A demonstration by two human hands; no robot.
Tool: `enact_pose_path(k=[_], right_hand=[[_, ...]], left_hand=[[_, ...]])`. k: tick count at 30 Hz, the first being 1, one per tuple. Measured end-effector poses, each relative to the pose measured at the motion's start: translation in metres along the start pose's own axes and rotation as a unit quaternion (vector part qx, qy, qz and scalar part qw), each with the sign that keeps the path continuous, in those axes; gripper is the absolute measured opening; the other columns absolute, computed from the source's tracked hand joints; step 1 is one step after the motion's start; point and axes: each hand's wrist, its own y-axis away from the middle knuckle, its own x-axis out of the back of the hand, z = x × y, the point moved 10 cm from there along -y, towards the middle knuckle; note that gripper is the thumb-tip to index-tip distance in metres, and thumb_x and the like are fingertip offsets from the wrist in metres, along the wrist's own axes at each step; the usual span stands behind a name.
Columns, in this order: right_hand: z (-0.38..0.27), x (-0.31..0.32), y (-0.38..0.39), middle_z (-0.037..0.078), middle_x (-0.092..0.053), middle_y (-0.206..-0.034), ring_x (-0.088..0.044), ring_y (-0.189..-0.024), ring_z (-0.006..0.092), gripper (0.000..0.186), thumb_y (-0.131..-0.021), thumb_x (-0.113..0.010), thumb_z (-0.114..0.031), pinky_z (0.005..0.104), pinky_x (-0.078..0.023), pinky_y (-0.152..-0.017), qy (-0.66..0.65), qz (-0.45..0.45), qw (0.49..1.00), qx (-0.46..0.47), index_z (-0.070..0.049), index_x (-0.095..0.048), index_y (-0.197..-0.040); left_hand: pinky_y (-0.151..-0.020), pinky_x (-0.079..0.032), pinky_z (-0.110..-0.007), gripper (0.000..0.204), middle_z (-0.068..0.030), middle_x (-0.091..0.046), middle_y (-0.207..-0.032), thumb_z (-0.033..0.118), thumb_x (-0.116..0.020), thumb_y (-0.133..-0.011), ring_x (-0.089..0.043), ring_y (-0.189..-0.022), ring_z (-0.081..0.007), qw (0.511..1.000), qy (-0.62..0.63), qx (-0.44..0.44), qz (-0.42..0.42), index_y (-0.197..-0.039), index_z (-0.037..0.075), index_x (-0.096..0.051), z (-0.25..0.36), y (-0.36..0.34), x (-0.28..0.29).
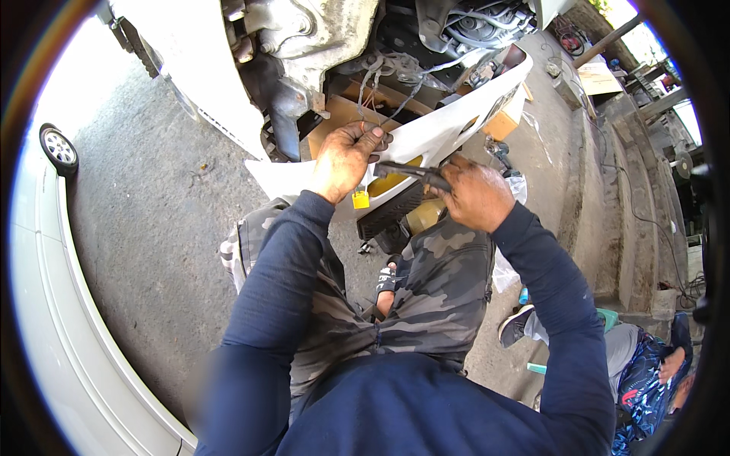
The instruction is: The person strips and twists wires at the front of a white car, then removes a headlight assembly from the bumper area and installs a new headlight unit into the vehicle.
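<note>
Grey, thin wires (pixel 416 90) run through the gap beyond the white bumper (pixel 439 131); likely light, limp and easily nicked, they are best taken near their ends. There the left hand (pixel 346 157), back upward, seems to pinch them between thumb and fingers. Rightward, the dark pliers-like tool (pixel 411 170) looks stiff and hard, surest by its handles; the right hand (pixel 477 191) angles inward, fingers curled round it.

- Thin, grey-wrapped wires (pixel 414 92), bent and loosely spread, run downward and meet at the left hand's (pixel 346 158) fingertips.
- A slim, dark plier-like tool (pixel 413 171) lies nearly level in the right hand (pixel 477 194), tip pointing left; its jaws are blurred.
</note>
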Motion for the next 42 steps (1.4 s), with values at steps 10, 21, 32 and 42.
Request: enact_pose_path(k=[10,21,32,42], right_hand=[[0.024,-0.020,0.023,0.022,-0.063,-0.107,-0.062,-0.108,0.0424,0.028,-0.095,-0.068,-0.025,0.0530,-0.050,-0.094,-0.143,0.188,0.968,-0.088,0.003,-0.069,-0.102],[0.002,-0.038,0.006,0.021,-0.063,-0.116,-0.062,-0.107,0.0429,0.026,-0.100,-0.067,-0.022,0.0469,-0.050,-0.094,-0.345,0.389,0.850,-0.085,0.002,-0.065,-0.108],[0.002,-0.064,0.009,0.022,-0.060,-0.128,-0.058,-0.118,0.0452,0.032,-0.099,-0.068,-0.025,0.0505,-0.047,-0.102,-0.305,0.374,0.871,-0.089,0.002,-0.066,-0.117],[-0.003,-0.045,-0.003,0.023,-0.052,-0.129,-0.053,-0.118,0.0439,0.035,-0.094,-0.071,-0.025,0.0545,-0.042,-0.103,-0.235,0.364,0.896,-0.100,0.002,-0.065,-0.116]], left_hand=[[-0.058,-0.040,-0.021,0.033,-0.0046,-0.076,-0.090,0.011,-0.066,-0.102,-0.045,-0.061,-0.0034,0.996,-0.065,-0.024,0.059,-0.132,-0.002,-0.062,0.030,0.011,0.002],[-0.087,-0.055,-0.032,0.025,-0.0099,-0.078,-0.102,0.008,-0.061,-0.102,-0.071,-0.093,-0.0160,0.975,-0.140,-0.163,0.060,-0.127,0.004,-0.066,0.046,0.012,-0.007],[-0.080,-0.056,-0.031,0.021,-0.0092,-0.080,-0.095,0.024,-0.073,-0.099,-0.073,-0.085,-0.0148,0.920,-0.316,-0.157,0.172,-0.108,0.005,-0.079,0.064,0.017,-0.008],[-0.077,-0.056,-0.033,0.017,-0.0138,-0.078,-0.095,0.018,-0.072,-0.098,-0.076,-0.084,-0.0228,0.874,-0.415,-0.190,0.168,-0.105,0.003,-0.078,0.064,0.016,-0.018]])
